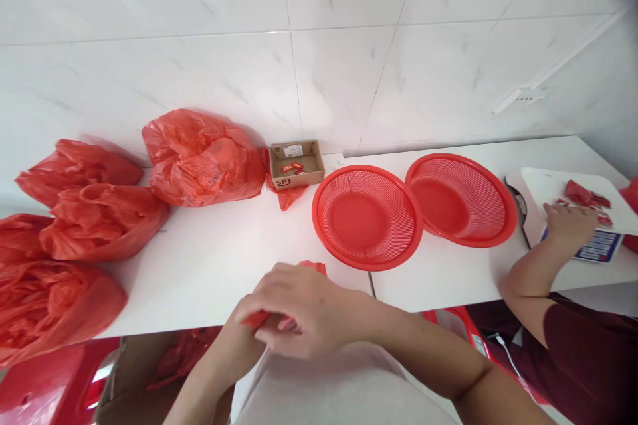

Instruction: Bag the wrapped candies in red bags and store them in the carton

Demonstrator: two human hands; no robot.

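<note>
On the white counter (214, 239), along the tiled wall, several containers stand. Two red mesh baskets (359, 176) sit side by side, their rims touching. Left of them, a small cardboard box (299, 179) holds a few small red packets (292, 168). Further left are bulging red plastic bags (204, 159), and some bags at the edge show crumpled red material inside. The red piece (313, 267) is at the front edge of the counter, between the person's hands. One end comes out beyond the fingers towards the wall, and more red shows under them at left; its long axis I cannot tell. The hands are together: the right hand (309, 312) is half curled, over the left hand (242, 340), which is mostly hidden. How firmly each one grips, I cannot tell. At right, a co-worker's hand (568, 224) touches things on a white tray (548, 186).
</note>
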